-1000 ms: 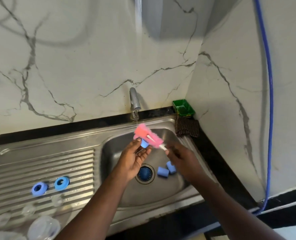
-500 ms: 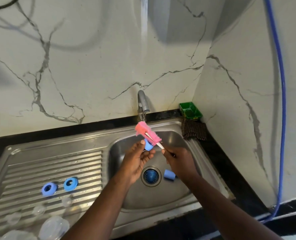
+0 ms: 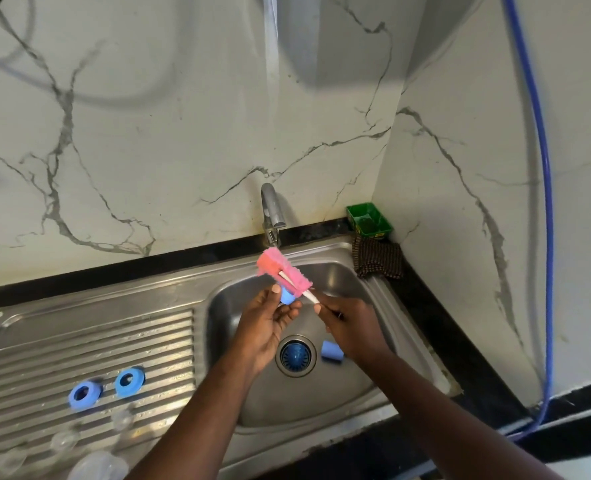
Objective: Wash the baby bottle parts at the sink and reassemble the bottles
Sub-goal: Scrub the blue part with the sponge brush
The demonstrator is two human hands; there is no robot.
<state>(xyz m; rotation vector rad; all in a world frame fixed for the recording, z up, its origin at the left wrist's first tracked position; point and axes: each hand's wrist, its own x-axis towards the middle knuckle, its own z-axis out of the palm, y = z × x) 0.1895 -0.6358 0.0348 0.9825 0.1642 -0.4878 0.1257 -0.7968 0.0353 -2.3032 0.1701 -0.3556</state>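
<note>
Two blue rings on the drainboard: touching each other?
Apart. The head view shows bare ridged drainboard between the left blue ring and the right blue ring.

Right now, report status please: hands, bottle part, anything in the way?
Left hand holds blue cap over sink. Right hand grips pink sponge brush, sponge against cap. Second blue cap loose by drain, not blocking.
</note>
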